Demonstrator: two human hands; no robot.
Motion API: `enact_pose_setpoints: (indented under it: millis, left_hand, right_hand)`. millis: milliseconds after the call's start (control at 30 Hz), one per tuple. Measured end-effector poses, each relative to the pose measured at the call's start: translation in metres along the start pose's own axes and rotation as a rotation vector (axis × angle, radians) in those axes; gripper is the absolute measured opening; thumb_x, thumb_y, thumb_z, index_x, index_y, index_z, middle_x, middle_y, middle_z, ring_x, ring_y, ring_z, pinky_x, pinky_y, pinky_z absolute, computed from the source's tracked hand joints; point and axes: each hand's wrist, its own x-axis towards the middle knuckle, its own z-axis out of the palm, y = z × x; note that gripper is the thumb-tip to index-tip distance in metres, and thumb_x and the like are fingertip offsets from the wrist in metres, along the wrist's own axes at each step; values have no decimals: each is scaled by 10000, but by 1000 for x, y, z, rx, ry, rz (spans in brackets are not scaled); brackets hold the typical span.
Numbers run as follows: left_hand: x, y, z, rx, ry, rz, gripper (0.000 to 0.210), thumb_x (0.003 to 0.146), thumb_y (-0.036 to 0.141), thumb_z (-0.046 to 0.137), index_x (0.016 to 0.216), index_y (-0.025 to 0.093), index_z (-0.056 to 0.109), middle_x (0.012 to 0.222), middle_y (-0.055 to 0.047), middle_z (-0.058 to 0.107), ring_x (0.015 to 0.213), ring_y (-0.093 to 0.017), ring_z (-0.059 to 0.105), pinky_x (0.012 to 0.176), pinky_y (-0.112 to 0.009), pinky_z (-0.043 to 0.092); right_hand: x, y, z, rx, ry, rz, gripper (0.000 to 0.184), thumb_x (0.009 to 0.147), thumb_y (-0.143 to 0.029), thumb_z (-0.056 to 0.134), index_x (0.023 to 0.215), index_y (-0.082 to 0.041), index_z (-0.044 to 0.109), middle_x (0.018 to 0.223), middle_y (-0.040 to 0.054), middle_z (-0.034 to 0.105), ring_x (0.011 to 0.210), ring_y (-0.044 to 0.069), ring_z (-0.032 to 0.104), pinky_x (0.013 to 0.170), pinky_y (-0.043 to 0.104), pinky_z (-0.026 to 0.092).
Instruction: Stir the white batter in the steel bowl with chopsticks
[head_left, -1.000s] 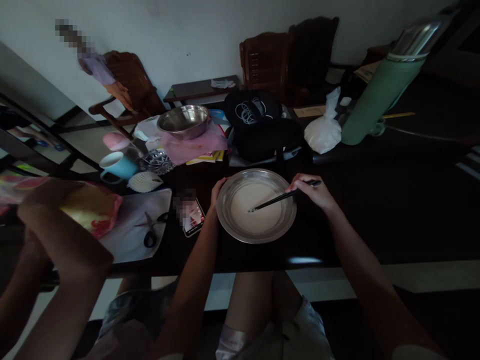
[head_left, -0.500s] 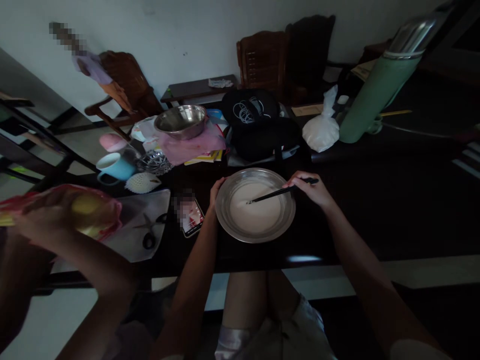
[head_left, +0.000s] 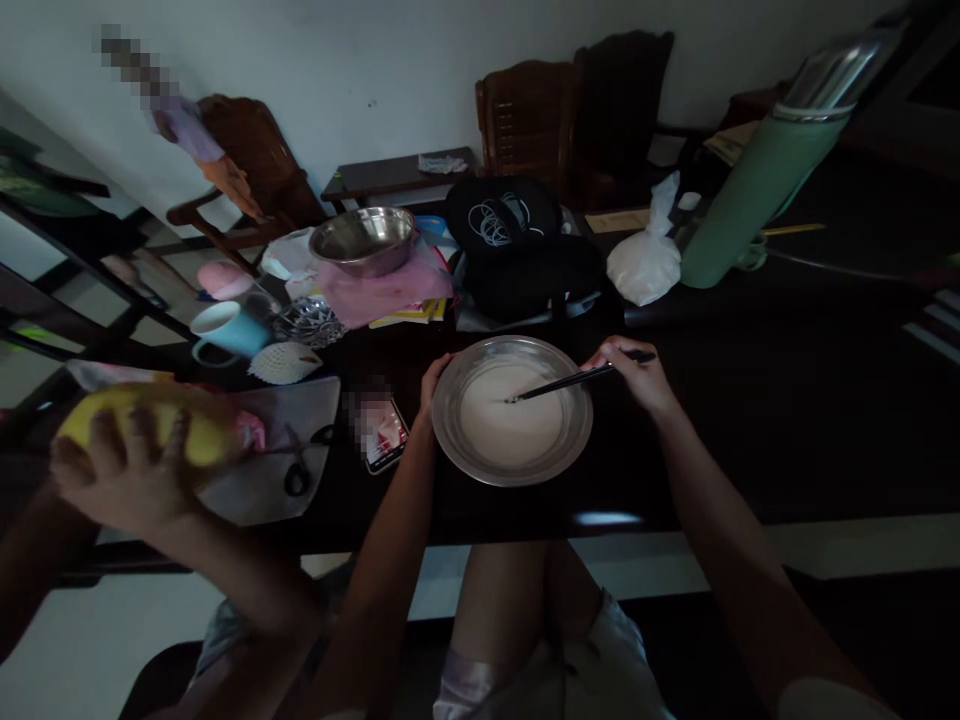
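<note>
In front of me a steel bowl (head_left: 444, 432) of pale, whitish liquid (head_left: 502, 425) rests on the dark table. My left hand (head_left: 433, 382) grips its left rim, the fingers partly hidden against the wall. Black chopsticks (head_left: 559, 383) are held in my right hand (head_left: 634, 370), at the right of the bowl. Their tips dip into the liquid near its middle. A lit phone (head_left: 386, 435) lies just left of the bowl.
At the left, another person's hand (head_left: 139, 470) holds a large yellow fruit (head_left: 202, 425) above a board with scissors (head_left: 298, 478). Behind stand a blue mug (head_left: 238, 335), an empty steel basin (head_left: 367, 262), a black case (head_left: 525, 270), a tied bag of white powder (head_left: 643, 265) and a green thermos (head_left: 757, 190).
My right hand and the chopsticks have shifted slightly right, the tips moving through the liquid. My left hand stays on the rim. The other person has lifted the yellow fruit out of its red wrapping.
</note>
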Motion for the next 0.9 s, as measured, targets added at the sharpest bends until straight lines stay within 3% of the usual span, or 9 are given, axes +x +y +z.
enact_pose_setpoints:
  millis: [100, 233, 433, 633, 800, 900]
  left_hand:
    - [0, 1, -1, 21, -26, 10, 224, 810, 259, 558, 703, 168, 733, 646, -12, 722, 695, -178, 680, 736, -285, 523]
    - [-1, 2, 0, 44, -19, 42, 210, 802, 238, 566, 674, 190, 726, 632, -1, 715, 707, -175, 679, 723, -263, 527]
    - [-2, 1, 3, 36, 13, 23, 220, 804, 247, 556, 663, 191, 715, 616, -2, 706, 673, -175, 663, 734, -287, 519]
    - [-5, 4, 5, 38, -6, 13, 198, 794, 264, 598, 649, 188, 709, 613, 4, 705, 635, -164, 654, 737, -280, 524]
    - [-4, 5, 4, 34, 2, -4, 225, 807, 255, 576, 642, 186, 712, 616, 4, 705, 627, -151, 649, 736, -261, 519]
    - [-4, 4, 4, 34, 8, -4, 218, 804, 261, 580, 651, 180, 713, 603, 9, 696, 622, -147, 647, 724, -254, 513]
  right_hand:
    - [-1, 0, -2, 27, -45, -4, 396, 849, -530, 641, 607, -217, 666, 628, 22, 710, 637, 184, 690, 692, 329, 526]
    - [-2, -4, 3, 1, -148, -3, 363, 817, -550, 668, 672, -219, 701, 716, 35, 743, 728, 201, 714, 725, 333, 529]
    - [-1, 0, -1, 14, -23, 5, 374, 850, -520, 644, 628, -220, 680, 648, 16, 721, 671, 184, 702, 728, 329, 525]
    - [-1, -4, 4, 13, -136, 3, 368, 810, -553, 673, 658, -218, 694, 704, 29, 742, 718, 198, 718, 722, 331, 530]
    - [0, -2, 0, 8, -23, 10, 382, 833, -542, 654, 633, -217, 676, 668, 22, 730, 685, 190, 708, 743, 337, 533]
    - [0, -1, 0, 23, -58, 0, 398, 843, -542, 641, 614, -218, 670, 637, 22, 716, 659, 188, 702, 714, 331, 534]
